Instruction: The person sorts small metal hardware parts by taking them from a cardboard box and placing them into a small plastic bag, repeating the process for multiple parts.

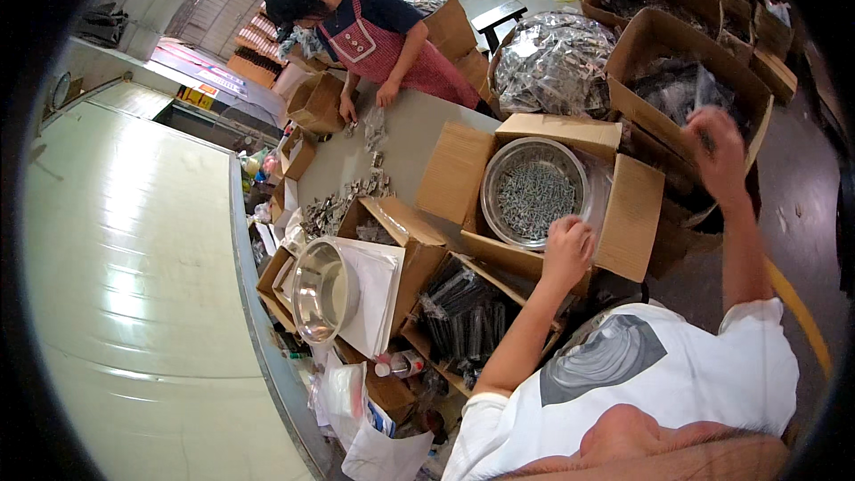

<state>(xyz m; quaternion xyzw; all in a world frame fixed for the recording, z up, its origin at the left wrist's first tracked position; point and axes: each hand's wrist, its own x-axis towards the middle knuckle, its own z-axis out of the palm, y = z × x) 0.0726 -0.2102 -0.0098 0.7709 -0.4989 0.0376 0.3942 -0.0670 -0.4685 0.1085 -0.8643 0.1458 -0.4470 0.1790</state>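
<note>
My left hand (570,249) hovers at the near rim of a round metal bowl (492,230) standing in an open cardboard box (638,223). Its fingers are curled together; what they hold, if anything, is hidden. Many small silvery screws (534,199) fill the bowl's bottom. Off to the right, my right hand (720,156) is raised over another open carton (637,93), fingers closed on a small clear plastic bag (708,92) that sticks up above them. Dark pieces in clear plastic (670,87) lie inside that carton.
An empty metal bowl (325,292) rests on white sheets beside a box of black wrapped parts (463,312). Across the grey table (419,147), a co-worker in a red checked apron (405,62) handles small metal pieces (334,209). A heap of bagged parts (554,62) stands behind.
</note>
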